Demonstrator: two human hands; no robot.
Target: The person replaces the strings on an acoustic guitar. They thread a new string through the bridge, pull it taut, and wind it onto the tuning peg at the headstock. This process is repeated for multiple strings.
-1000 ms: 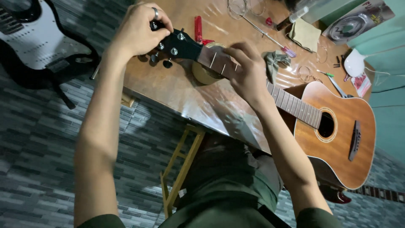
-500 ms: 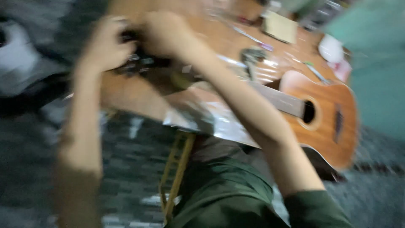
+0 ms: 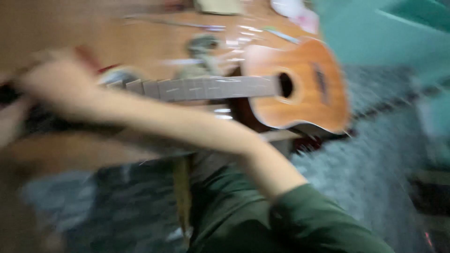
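Setting: brown wooden surface (image 3: 56, 28), glossy, with a teal wall (image 3: 375, 33) at far right and a grey patterned floor (image 3: 375, 159) below; the whole view is heavily blurred.

Item 1: acoustic guitar (image 3: 300, 89), orange-brown body at right, lying flat on the surface with its neck (image 3: 206, 88) running left toward the hands. Its dark headstock (image 3: 40, 119) is at the left edge.

Item 2: right hand (image 3: 56, 84), reaching across to the left and resting over the headstock end of the neck; whether the fingers are closed cannot be told.

Item 3: left hand (image 3: 9, 122), partly visible at the left edge beside the headstock; grip unclear.

Item 4: small blurred objects on the far surface, unidentifiable.

Item 5: green sleeve (image 3: 323, 220), near right.
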